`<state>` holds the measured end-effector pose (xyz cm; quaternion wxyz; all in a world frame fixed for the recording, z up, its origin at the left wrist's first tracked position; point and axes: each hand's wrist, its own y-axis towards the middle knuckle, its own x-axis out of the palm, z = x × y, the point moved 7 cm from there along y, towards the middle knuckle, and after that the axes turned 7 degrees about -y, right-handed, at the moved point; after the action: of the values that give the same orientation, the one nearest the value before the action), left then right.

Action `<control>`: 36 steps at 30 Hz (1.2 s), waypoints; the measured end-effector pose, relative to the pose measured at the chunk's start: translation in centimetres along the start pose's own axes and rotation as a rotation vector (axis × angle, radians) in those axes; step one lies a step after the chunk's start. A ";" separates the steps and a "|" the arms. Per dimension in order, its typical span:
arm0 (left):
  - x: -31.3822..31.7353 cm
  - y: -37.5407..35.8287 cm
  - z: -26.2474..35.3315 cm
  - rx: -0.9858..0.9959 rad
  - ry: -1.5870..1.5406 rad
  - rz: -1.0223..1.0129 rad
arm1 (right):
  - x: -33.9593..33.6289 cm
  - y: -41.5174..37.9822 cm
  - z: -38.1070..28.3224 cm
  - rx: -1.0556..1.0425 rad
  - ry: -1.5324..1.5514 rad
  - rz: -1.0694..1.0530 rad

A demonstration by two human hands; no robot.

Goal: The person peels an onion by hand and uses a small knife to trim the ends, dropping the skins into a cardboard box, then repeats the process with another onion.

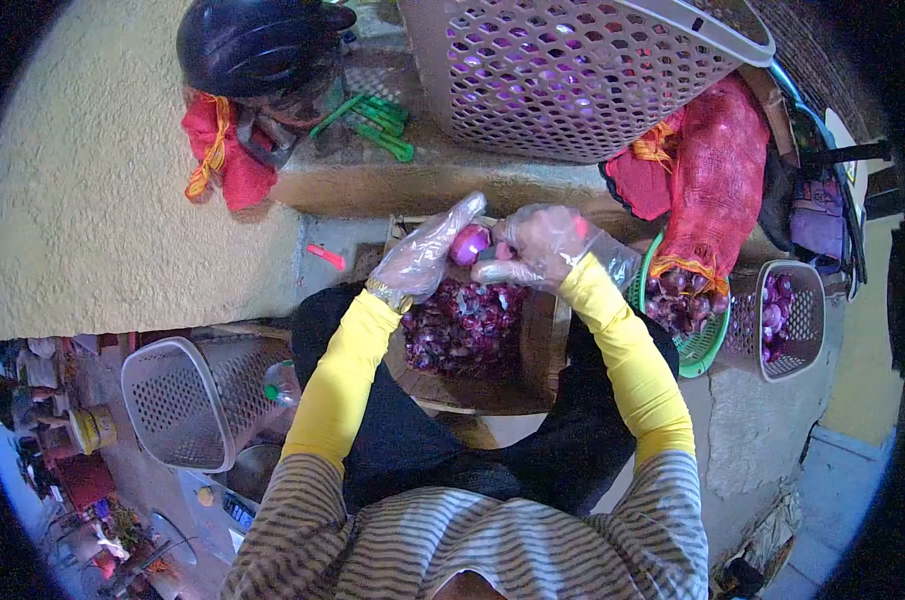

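My left hand [423, 255], in a clear plastic glove, is closed around a peeled red onion [469, 244], thumb and fingers on either side of it. Close by on the right, my gloved right hand [543, 245] is curled around what looks like a small knife [503, 252] with a bit of pink showing; most of it is hidden by the fingers. The knife side of this hand is beside the onion. Below both hands, between my knees, a wooden crate [540, 345] holds a heap of purple onion skins [463, 330].
A large perforated basket [573, 85] with onions stands on the ledge ahead. At right are a red mesh sack [718, 170] spilling onions into a green basket [711, 345], and a smaller basket [813, 320]. Green-handled tools [378, 125] lie near a dark helmet [253, 45]. Another basket [178, 400] lies left.
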<state>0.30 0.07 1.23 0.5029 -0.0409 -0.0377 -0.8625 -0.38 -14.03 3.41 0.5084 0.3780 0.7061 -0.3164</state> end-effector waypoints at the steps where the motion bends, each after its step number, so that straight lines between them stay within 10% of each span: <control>1: 0.0 0.4 -1.3 -0.238 -0.232 0.056 | -0.1 -0.1 -0.2 -0.015 -0.002 0.013; 2: 0.2 0.2 -2.7 -0.476 -0.464 0.111 | -0.3 -0.1 -0.2 -0.015 -0.003 0.013; 11: 0.5 -0.1 -1.5 -0.177 -0.322 0.055 | -1.0 -0.1 0.3 -0.001 0.057 0.054; 24: 0.5 0.0 -0.9 -0.381 -0.243 0.046 | 1.4 0.2 0.7 0.042 -0.063 -0.065; 36: -1.8 2.5 -7.2 -0.320 -0.963 0.159 | 0.5 -0.3 2.2 0.298 0.292 0.093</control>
<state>3.11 -0.42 -6.10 0.4800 -0.5125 -0.1294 -0.7002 0.31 -15.89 2.36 0.3533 0.5231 0.6992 -0.3356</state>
